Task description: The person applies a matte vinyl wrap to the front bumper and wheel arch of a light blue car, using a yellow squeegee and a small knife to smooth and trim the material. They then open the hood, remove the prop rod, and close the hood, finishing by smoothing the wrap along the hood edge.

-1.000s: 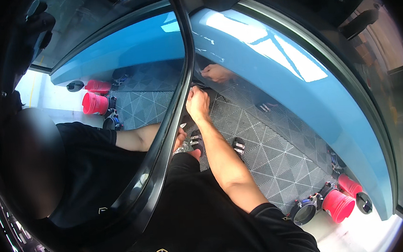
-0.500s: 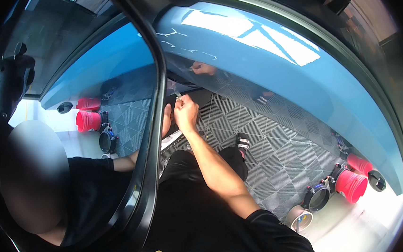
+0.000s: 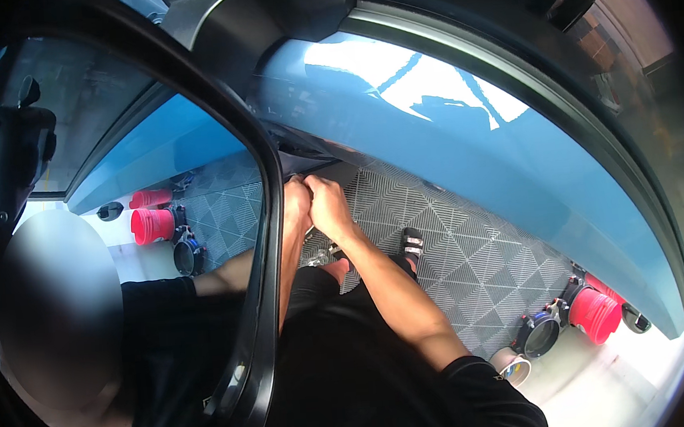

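My left hand [image 3: 296,204] and my right hand [image 3: 328,202] are both closed and held against each other, low beside the glossy blue car door [image 3: 475,171]. Bent fingers hide whatever is pinched between them. A small clear, crumpled-looking bit [image 3: 313,257] shows below the hands, too small to name. Part of my left forearm [image 3: 288,262] is covered by the black frame of a car side mirror [image 3: 273,171]. My right forearm [image 3: 392,290] reaches up from the lower right.
The mirror fills the left side close by, reflecting a person, blue bodywork and buckets. Grey patterned tiles [image 3: 451,277] cover the floor, where my sandalled foot [image 3: 413,244] stands. Red buckets [image 3: 593,314], a dark round container [image 3: 539,334] and a whitish bucket [image 3: 515,370] stand at lower right.
My left hand has come out from behind the mirror frame to meet my right. My right hand has moved slightly down and right; the clear bit at its fingertips no longer shows. The view has shifted.
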